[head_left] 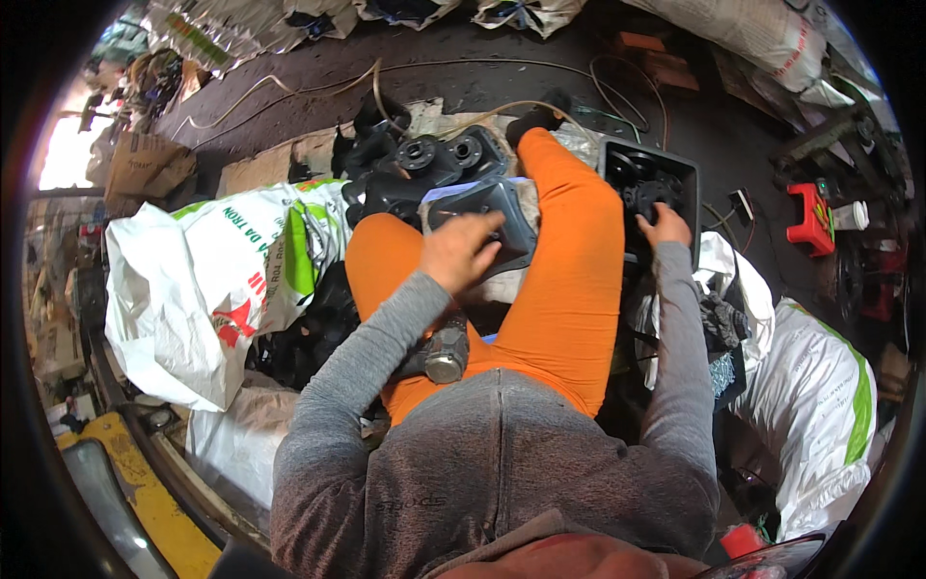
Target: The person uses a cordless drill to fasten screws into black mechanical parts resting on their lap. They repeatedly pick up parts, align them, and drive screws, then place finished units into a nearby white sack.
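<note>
My left hand (461,249) is over a grey plastic housing (518,234) between my knees. Its fingers reach out and the thumb stands apart, though slightly blurred; I see nothing held in it. On the right, my right hand (667,228) reaches into a black bin (690,174). Its fingers close on the edge of a black round part (660,196), partly hidden by the bin and other dark parts. A dark cylindrical power tool with a metal end (446,359) lies across my left thigh.
Several black molded parts with round flanges (417,152) lie beyond my left knee. White printed sacks (193,299) stand at left, another sack (810,415) at right. A hose (492,63) crosses the floor. A red plastic container (808,220) sits at far right.
</note>
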A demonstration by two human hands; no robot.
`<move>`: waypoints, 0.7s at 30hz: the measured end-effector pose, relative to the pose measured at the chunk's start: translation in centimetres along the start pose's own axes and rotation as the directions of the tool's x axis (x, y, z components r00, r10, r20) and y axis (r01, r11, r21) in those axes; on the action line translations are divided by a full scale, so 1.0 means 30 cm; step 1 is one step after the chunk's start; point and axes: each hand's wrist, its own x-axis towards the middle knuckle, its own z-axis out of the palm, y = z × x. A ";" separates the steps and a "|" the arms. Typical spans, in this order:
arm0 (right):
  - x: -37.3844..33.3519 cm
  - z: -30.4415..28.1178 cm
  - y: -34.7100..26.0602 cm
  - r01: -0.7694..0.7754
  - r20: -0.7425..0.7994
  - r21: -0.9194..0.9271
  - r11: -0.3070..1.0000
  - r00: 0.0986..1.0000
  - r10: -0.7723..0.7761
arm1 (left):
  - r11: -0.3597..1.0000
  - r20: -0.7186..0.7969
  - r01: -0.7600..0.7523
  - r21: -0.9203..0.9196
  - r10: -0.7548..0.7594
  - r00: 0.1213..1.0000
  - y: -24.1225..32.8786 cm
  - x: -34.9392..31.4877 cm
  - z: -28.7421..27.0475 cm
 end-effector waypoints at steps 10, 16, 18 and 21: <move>-0.231 -0.203 -0.676 0.846 0.096 0.191 0.498 0.488 -0.867 | 0.960 0.257 0.251 -0.128 -0.212 0.943 -0.256 -0.049 0.092; -0.241 -0.114 -0.803 0.892 0.344 0.110 0.438 0.379 -0.859 | 0.868 0.278 0.443 -0.223 -0.379 0.883 -0.206 -0.184 -0.037; -0.248 -0.106 -0.801 0.906 0.351 0.113 0.408 0.348 -0.870 | 0.929 0.198 0.339 -0.151 -0.307 0.931 -0.131 -0.260 -0.182; -0.256 -0.097 -0.801 0.906 0.370 0.105 0.411 0.347 -0.861 | 0.939 0.434 0.288 -0.185 -0.185 0.882 -0.071 -0.447 -0.312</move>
